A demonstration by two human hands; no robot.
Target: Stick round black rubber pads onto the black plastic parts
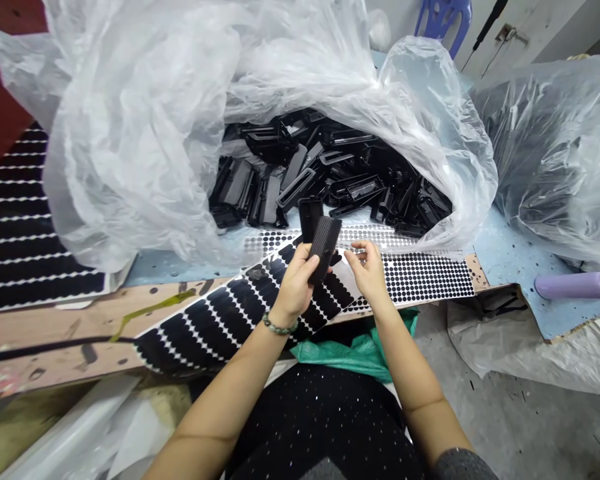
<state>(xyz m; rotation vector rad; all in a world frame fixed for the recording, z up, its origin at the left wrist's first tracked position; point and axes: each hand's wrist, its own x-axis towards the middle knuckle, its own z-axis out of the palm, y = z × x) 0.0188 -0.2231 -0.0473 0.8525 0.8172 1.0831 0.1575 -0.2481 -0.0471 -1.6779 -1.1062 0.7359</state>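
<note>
The head camera looks down on the hands [295, 283], seemingly wide-angle.

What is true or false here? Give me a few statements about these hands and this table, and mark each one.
The left hand holds a black plastic part. True.

A beaded bracelet is on the right wrist. False: the beaded bracelet is on the left wrist.

A pile of black plastic parts lies in a clear plastic bag. True.

The sheet beside the right hand has square stickers. False: this sheet has round black stickers.
</note>
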